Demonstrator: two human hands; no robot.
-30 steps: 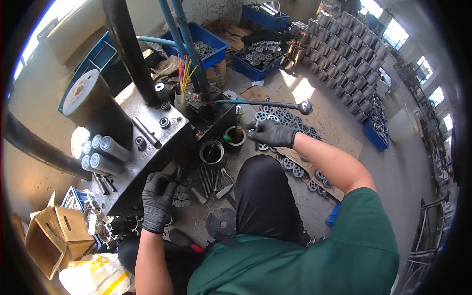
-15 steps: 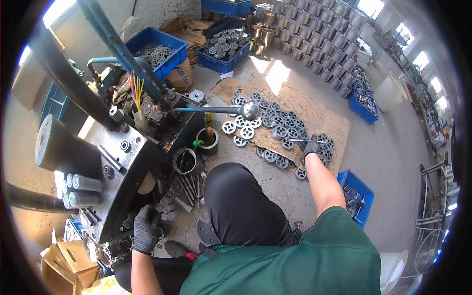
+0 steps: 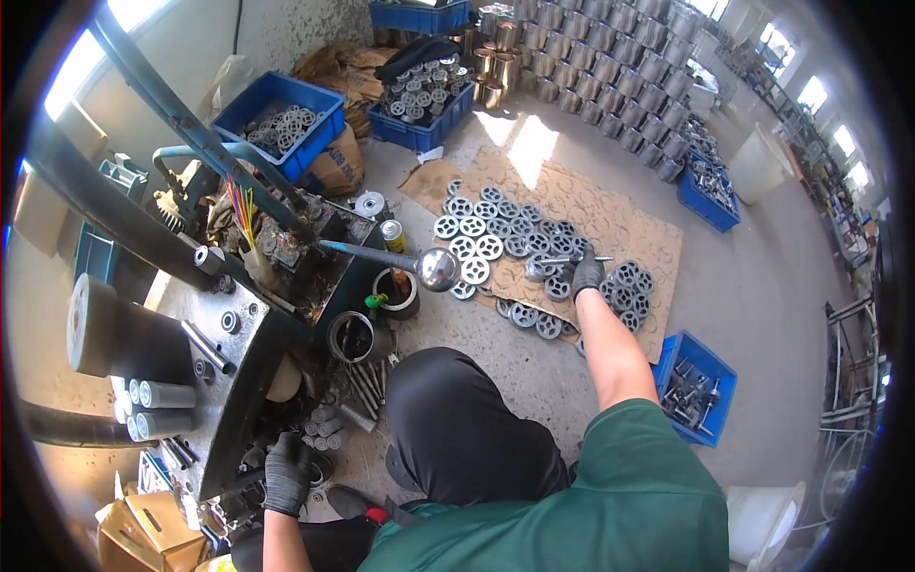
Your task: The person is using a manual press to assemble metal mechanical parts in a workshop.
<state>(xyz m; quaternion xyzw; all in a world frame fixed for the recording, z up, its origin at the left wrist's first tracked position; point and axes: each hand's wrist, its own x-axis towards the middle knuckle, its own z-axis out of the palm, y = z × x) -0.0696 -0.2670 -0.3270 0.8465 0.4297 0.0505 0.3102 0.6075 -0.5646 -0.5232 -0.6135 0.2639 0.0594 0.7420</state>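
My right hand, in a dark glove, reaches out over a sheet of cardboard on the floor and grips a thin metal rod among several round perforated metal discs. My left hand, also gloved, rests low at the front edge of a grey machine, closed around a dark part there. A long lever with a shiny ball knob sticks out from the machine between my hands. My dark-trousered knee fills the middle.
Blue crates of discs stand at the back, a small blue crate of parts lies right of my arm. Rows of metal cans line the far floor. Small pots and a cardboard box sit near the machine.
My right hand swung from the pots by the machine out to the discs on the cardboard and holds a rod. My left hand slid lower along the machine's front.
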